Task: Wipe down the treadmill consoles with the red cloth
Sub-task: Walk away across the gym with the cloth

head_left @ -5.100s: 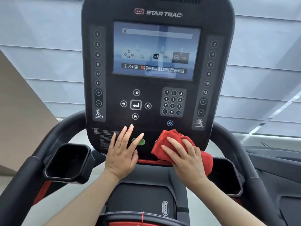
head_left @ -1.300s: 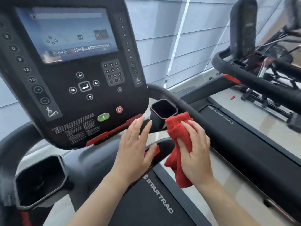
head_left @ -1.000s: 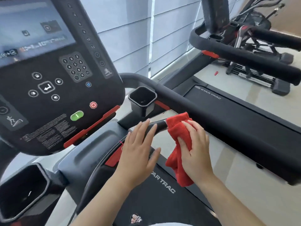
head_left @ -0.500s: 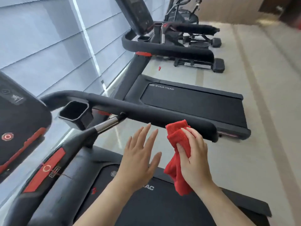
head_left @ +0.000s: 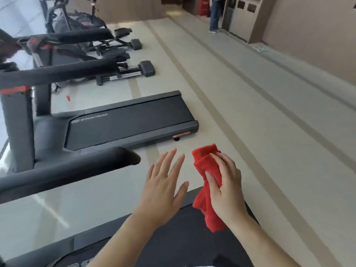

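Our right hand (head_left: pixel 225 182) grips the red cloth (head_left: pixel 207 170), our left hand (head_left: pixel 163 187) is open and flat, and we think we go to the next treadmill (head_left: pixel 127 120) on the far left to wipe it.

Exercise bikes (head_left: pixel 81 33) — beige floor (head_left: pixel 250 151)

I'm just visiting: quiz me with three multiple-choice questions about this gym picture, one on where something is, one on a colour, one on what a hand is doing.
1. Where is the neighbouring treadmill deck relative to the hands?
A. Ahead and to the left
B. Behind the person
C. Directly under the hands

2. What colour is the cloth?
A. Blue
B. Red
C. White

3. What is the left hand doing?
A. Gripping a handrail
B. Squeezing the cloth
C. Held open, holding nothing

Answers:
1 A, the deck lies on the floor beyond the hands, leftward.
2 B, the bunched cloth in the right hand is bright red.
3 C, its fingers are spread, with nothing in them.
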`<state>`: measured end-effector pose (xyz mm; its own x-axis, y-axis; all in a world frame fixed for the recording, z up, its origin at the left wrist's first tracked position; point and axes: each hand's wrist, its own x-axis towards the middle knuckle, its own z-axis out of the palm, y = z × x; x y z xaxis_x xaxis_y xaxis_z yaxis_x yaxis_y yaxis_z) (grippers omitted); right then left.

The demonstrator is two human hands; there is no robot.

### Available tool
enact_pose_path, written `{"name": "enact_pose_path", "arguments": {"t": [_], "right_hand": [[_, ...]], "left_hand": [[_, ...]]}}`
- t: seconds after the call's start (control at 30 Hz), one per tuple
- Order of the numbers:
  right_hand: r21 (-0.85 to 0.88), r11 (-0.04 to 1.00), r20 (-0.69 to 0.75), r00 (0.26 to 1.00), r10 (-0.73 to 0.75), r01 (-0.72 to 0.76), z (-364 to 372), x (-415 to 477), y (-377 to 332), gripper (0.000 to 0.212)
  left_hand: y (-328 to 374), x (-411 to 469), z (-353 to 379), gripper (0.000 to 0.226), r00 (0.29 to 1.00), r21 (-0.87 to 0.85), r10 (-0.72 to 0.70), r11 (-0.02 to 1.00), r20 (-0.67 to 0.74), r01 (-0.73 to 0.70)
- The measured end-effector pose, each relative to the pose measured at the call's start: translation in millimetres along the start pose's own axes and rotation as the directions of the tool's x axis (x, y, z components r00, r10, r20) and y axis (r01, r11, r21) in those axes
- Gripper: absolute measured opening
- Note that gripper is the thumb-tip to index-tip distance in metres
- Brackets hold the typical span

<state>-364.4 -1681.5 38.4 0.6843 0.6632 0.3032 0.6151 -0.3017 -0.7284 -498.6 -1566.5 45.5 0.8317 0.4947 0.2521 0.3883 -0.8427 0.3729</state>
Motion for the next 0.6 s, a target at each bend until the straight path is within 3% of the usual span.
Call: {"name": "enact_pose_path", "arguments": {"t": [0.3,0.6], "right_hand": [[-0.063,0.971,-0.285,0.937,0.202,-0.229,-89.0,3.8,69.8,0.042],[-0.092,0.853,-0.513,0.759,0.402,-0.514,-161.7,20.2,146.8,0.038]], "left_hand": [[96.2,102.8,61.5,0.058,0.926,-0.141,0.356,0.93,0.125,-0.338],[184.6,195.4,135.5,0.057,0.768,-0.303,0.615,0.777,0.179,-0.552]]}}
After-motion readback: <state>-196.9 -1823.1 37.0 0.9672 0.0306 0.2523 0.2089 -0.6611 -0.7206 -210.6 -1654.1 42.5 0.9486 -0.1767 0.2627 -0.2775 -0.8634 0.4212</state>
